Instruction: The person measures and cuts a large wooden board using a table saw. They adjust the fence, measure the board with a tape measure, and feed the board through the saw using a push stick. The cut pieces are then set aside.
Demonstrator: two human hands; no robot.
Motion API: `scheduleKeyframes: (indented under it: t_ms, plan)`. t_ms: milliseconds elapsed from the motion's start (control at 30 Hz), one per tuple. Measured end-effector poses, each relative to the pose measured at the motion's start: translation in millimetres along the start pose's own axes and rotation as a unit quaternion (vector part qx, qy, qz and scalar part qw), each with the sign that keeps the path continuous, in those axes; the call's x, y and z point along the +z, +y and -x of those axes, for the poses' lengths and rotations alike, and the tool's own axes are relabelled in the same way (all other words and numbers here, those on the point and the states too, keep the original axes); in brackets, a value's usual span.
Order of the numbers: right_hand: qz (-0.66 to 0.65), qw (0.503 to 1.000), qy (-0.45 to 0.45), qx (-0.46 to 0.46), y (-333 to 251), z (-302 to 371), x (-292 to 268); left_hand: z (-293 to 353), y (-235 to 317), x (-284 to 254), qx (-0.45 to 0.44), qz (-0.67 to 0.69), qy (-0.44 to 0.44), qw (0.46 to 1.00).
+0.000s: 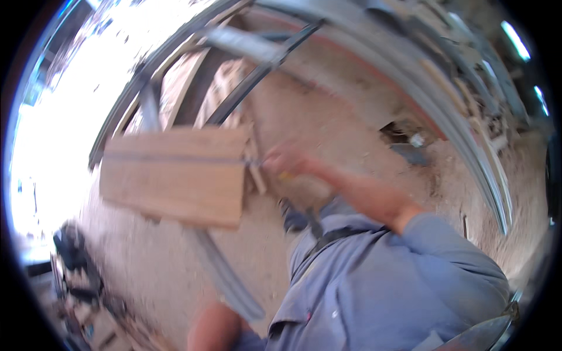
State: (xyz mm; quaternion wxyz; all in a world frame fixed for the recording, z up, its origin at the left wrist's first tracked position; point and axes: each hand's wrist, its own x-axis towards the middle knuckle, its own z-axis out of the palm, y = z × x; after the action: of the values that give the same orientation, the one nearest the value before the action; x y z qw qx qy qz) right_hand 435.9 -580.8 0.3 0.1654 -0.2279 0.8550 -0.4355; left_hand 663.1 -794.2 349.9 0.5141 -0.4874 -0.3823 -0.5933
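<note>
In front of me to the left lies a wide light-brown wooden board (175,187), raised above the ground. Along its upper part runs a thin grey-blue strip (181,157), like the pulled-out blade of a tape measure. Its near end reaches my right hand (285,159), just past the board's right edge. Those fingers are closed, and a bit of yellow shows under them; motion blur hides the details. At the bottom edge my left arm (216,327) shows bare skin beside a blue-grey sleeve, with the hand itself outside the picture.
A dark metal bar (257,81) and wooden beams (190,88) stand behind the board. A grey metal profile (225,275) slants out beneath it. Long curved rails (462,134) lie to the right, near a dark hole (404,133) in the dirt floor. Clutter fills the lower left.
</note>
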Motion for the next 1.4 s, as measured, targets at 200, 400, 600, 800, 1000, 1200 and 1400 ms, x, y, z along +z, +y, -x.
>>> scheduleKeyframes:
  t_ms: [200, 400, 600, 800, 1000, 1200, 1400]
  plan:
    - [-0.141, 0.989, 0.025, -0.027, 0.3, 25.2, -8.6, 49.7, -98.7, 63.3, -0.142, 0.11, 0.011, 0.984]
    - [-0.073, 0.994, 0.054, 0.061, 144.4, 165.9, -49.9, 73.9, -169.0, 173.5, -0.212, 0.225, -0.031, 0.951]
    - [-0.115, 0.918, 0.227, 0.303, 275.6, 382.9, -74.9, 96.3, -218.2, 296.6, -0.26, 0.323, -0.085, 0.906]
    - [-0.42, 0.584, 0.573, 0.393, 318.2, 495.7, -107.4, 113.5, -248.2, 401.1, -0.28, 0.41, -0.14, 0.856]
    - [-0.469, 0.43, 0.702, 0.319, 302.0, 528.2, -153.9, 123.0, -276.8, 472.9, -0.302, 0.454, -0.208, 0.812]
    - [-0.449, 0.335, 0.78, 0.278, 327.9, 578.6, -188.6, 209.8, -316.7, 529.7, -0.527, 0.233, -0.419, 0.702]
    - [-0.372, 0.308, 0.816, 0.317, 367.7, 612.6, -296.4, 371.1, -404.6, 604.0, -0.497, 0.109, -0.462, 0.727]
